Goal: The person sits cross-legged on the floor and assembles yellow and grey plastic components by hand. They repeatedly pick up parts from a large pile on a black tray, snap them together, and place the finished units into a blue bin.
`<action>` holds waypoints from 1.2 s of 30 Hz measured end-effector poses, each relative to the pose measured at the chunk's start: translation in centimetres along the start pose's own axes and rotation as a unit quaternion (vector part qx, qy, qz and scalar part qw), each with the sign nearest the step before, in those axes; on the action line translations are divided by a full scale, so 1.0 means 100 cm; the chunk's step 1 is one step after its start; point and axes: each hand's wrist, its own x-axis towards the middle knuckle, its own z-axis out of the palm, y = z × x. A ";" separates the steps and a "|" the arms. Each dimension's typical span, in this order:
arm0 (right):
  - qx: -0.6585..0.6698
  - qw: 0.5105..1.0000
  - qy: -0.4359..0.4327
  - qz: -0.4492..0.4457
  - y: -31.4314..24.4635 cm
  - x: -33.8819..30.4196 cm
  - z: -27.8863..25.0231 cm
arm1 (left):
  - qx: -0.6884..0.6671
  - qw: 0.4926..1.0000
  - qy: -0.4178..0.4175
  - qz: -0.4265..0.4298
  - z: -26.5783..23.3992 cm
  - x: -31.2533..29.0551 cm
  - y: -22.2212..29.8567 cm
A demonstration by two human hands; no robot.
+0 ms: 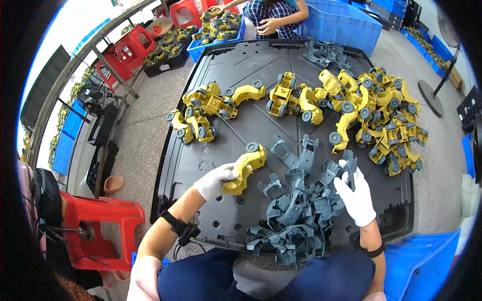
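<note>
My left hand (217, 181), in a white glove, is closed around a yellow toy vehicle body (250, 161) with a grey wheel at its upper end. It is over the near left of the black table (201, 220). My right hand (357, 199), also gloved, grips a grey plastic toy part (350, 159) between thumb and fingers at the right edge of a heap of similar grey parts (296, 203). Beyond my hands, yellow toy vehicles (283, 95) lie in a loose row, bunching into a pile (386, 115) at the right.
More grey parts (326, 54) lie at the table's far edge. Behind it a person (277, 20) crouches between a blue crate of yellow toys (218, 32) and a large blue bin (344, 25). A red stool (100, 228) stands at my left, a blue container (424, 263) at my right.
</note>
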 end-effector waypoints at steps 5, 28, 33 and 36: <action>-0.047 0.997 0.012 -0.053 -0.020 -0.016 0.005 | 0.094 0.978 0.181 0.041 -0.023 -0.014 -0.019; -0.231 0.957 -0.098 -0.149 -0.046 -0.026 0.043 | 0.253 0.814 0.462 0.246 -0.069 -0.023 -0.059; -0.272 0.928 -0.035 -0.253 -0.036 -0.024 0.036 | 0.376 0.768 0.459 0.240 -0.023 -0.003 -0.033; -0.005 1.000 -0.003 0.010 -0.031 -0.021 0.039 | 0.377 0.762 0.448 0.276 -0.018 -0.009 -0.031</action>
